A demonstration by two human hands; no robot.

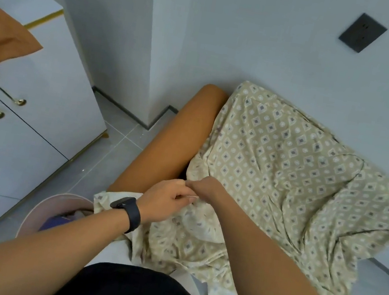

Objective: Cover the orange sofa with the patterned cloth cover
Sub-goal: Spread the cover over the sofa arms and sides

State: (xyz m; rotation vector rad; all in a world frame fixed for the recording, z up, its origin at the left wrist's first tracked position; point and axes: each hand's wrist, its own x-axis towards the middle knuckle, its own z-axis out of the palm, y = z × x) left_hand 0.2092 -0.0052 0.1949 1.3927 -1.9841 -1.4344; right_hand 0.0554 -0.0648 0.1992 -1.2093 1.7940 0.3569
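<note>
Your left hand [165,200] and right hand [203,188] each pinch a grip on the patterned cloth cover [286,179], fingertips bunched together at its edge. It drapes most of the orange sofa [176,139], leaving one arm bare. The seat is hidden beneath it.

Patterned cover [288,169] over orange sofa [177,134]

Home: sofa [176,139], cabinet [40,104], wastebasket [47,209]

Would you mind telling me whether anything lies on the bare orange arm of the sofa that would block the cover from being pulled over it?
Nothing visible does. Both the left hand and right hand already grip the patterned cover beside the uncovered sofa arm, whose surface is bare.
</note>
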